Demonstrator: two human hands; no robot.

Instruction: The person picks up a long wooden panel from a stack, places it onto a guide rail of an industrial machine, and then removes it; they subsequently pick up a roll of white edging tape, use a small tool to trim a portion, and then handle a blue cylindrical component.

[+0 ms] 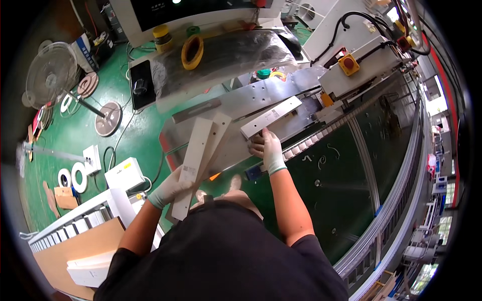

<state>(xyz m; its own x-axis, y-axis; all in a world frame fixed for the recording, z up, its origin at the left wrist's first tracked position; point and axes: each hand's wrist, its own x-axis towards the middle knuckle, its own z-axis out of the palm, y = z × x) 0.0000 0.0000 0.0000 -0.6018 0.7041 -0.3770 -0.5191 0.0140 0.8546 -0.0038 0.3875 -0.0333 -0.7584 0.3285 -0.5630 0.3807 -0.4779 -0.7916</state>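
Observation:
My left hand [173,188], in a pale glove, is closed around a long white box [197,145] with a small printed label. A second long white box [216,135] lies crosswise behind it, partly hidden; whether my fingers also grip that one is unclear. My right hand [270,149], gloved too, has its fingers curled and its thumb against the near edge of a third long white box [271,118]. That box lies slantwise over the metal worktable [256,93], its far end close to the machine.
A yellow emergency-stop box [349,64] sits on the machine at right, beside a conveyor rail [321,134]. Plastic film [221,57] with a yellow tape roll [192,52] lies below the monitor. A fan [50,78] stands left; more white boxes [93,268] rest on a cart at lower left.

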